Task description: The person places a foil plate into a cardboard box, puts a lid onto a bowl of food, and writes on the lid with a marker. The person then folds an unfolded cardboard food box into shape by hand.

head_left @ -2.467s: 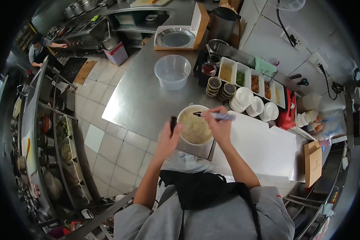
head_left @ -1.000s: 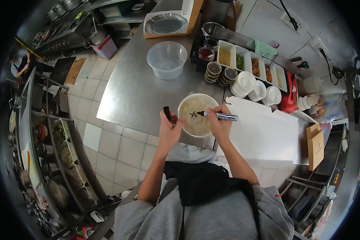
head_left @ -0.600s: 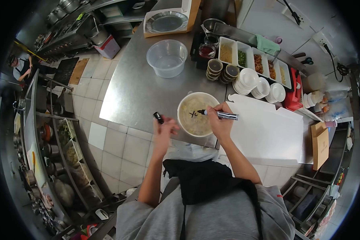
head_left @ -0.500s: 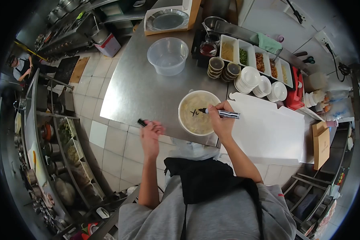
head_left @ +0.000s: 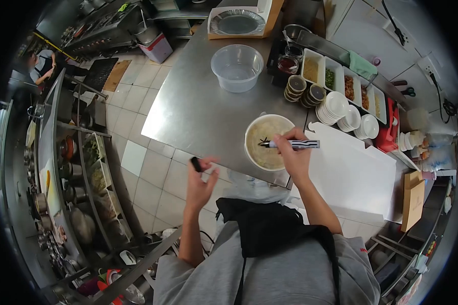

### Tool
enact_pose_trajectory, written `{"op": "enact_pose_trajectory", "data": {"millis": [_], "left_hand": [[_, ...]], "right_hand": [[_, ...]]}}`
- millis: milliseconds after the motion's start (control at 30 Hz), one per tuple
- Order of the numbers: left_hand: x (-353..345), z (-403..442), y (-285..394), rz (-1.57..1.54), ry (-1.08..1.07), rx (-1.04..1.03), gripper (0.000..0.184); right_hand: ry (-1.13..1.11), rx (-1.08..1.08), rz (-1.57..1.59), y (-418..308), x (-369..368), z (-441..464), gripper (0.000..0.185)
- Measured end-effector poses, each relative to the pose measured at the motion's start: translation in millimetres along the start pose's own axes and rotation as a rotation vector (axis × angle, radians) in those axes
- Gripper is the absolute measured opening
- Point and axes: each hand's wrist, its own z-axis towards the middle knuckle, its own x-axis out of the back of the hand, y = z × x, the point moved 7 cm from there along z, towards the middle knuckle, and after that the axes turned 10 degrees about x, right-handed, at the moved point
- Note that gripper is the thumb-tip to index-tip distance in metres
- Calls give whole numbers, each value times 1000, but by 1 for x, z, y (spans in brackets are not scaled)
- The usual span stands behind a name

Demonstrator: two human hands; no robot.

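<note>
A round white tub with a see-through lid stands near the front edge of the steel table. Dark pen marks show on the lid, partly covered by my right hand. That hand grips a marker, its tip at the lid. To the left of the tub, off the table's edge, my left hand holds a black cap between its fingers, slightly blurred. A see-through empty bowl sits farther back on the table. The white cardboard sheet lies right of the tub.
Topping trays, sauce tubs and stacked white dishes line the back right. A foil dish rests in an open box. Shelving runs along the left. A co-worker stands at the far left.
Letters have appeared on the tub's lid since the earliest frame. My left hand has moved away from the tub with the cap. The view has shifted, so the table things appear farther right.
</note>
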Motion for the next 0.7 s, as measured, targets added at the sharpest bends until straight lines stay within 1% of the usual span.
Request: {"op": "enact_pose_trajectory", "data": {"millis": [100, 200, 233, 300, 333, 367, 400, 467, 500, 533, 567, 600, 633, 700], "left_hand": [[-31, -7, 19, 233, -189, 6, 27], [-54, -16, 32, 295, -292, 4, 21], [-59, -18, 35, 254, -306, 25, 21], [-67, -21, 45, 386, -363, 103, 23], [-73, -22, 46, 451, -395, 137, 24], [-82, -23, 45, 451, -441, 74, 29], [-89, -23, 47, 499, -470, 90, 30], [-107, -26, 53, 599, -541, 115, 33], [-114, -28, 50, 591, -558, 126, 32], [-126, -28, 58, 656, -560, 39, 32], [-138, -29, 68, 720, -553, -48, 31], [-148, -32, 77, 782, -540, -134, 31], [-159, -33, 73, 797, -557, -169, 30], [-181, -33, 69, 740, -517, -225, 33]], "right_hand": [[-149, -70, 147, -25, -31, -7, 24], [-316, -95, 70, -21, -42, -14, 26], [-374, -121, 54, -21, -43, -16, 26], [-485, -172, 21, -23, -41, -21, 26], [-497, -182, 0, -24, -37, -23, 27], [-500, -192, -27, -26, -32, -24, 28], [-493, -202, -59, -29, -24, -25, 29], [-389, -181, 32, -25, -7, -31, 30], [-334, -189, 61, -27, 2, -35, 30], [-284, -195, 91, -28, 9, -40, 30], [-151, -118, 184, -25, 20, -45, 28], [-79, -110, 189, -20, 31, -53, 27], [-14, -101, 195, -16, 41, -60, 27], [91, -68, 177, -19, 66, -66, 25]]}}
